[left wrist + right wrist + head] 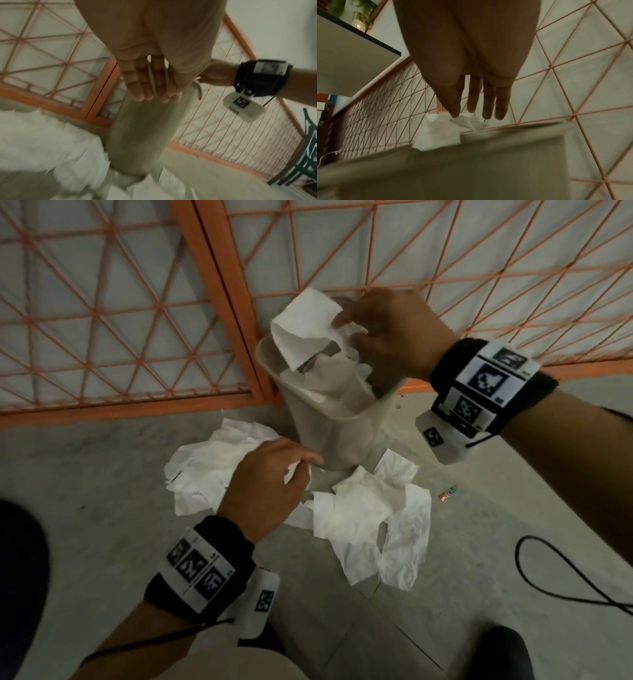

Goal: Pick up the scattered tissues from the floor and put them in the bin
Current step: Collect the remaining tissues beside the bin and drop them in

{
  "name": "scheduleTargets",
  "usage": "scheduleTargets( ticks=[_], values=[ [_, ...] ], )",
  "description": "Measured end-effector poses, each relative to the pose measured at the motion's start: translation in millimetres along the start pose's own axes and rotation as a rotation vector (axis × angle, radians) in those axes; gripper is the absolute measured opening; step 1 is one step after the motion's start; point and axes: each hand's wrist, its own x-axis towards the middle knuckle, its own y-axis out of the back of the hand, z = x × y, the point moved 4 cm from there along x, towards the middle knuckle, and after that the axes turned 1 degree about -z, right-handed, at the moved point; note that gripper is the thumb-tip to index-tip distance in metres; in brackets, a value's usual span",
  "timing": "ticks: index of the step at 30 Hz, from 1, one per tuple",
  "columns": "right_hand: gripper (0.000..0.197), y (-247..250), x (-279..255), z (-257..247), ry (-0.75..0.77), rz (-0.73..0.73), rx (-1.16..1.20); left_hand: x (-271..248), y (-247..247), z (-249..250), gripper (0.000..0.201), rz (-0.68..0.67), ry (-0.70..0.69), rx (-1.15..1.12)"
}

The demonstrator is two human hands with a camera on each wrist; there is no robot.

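Observation:
A pale plastic bin (342, 422) stands on the floor against the fence, with crumpled tissues inside. My right hand (346, 328) hovers over its rim. In the right wrist view its fingers (488, 102) are straight and spread, and the thumb tip touches a white tissue (436, 132) at the bin's (471, 162) edge. That tissue (305, 323) sticks up above the opening. My left hand (301, 467) is low beside the bin's base, over floor tissues (205, 470), with straight fingers (137, 86) and nothing in it. More tissues (370, 525) lie in front of the bin.
An orange lattice fence (219, 285) closes off the back. A black cable (548, 577) loops on the floor at the right, near a small colourful wrapper (448, 493). A dark shoe (503, 652) is at the bottom right. A white tabletop (342, 54) overhangs on the left.

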Motion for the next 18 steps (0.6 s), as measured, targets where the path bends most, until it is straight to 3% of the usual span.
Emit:
scheduleTargets(
  ticks=[3,7,10,13,18],
  values=[
    [0.038,-11,-21,-2,0.011,0.004,0.027,-13,-42,-34,0.023,-0.236,0.163,0.066],
    [0.037,-11,-70,11,-0.012,0.241,0.114,-18,-89,-65,0.039,-0.491,0.366,0.158],
    [0.034,-25,-118,36,-0.124,0.346,0.174,-20,-121,-78,0.060,-0.613,0.420,0.316],
    [0.032,-65,-167,62,-0.303,0.231,0.205,-22,-142,-86,0.058,-0.605,0.401,0.385],
    [0.047,-148,-225,79,-0.436,-0.206,0.136,-23,-140,-88,0.026,-0.513,0.351,0.356]
  ],
)
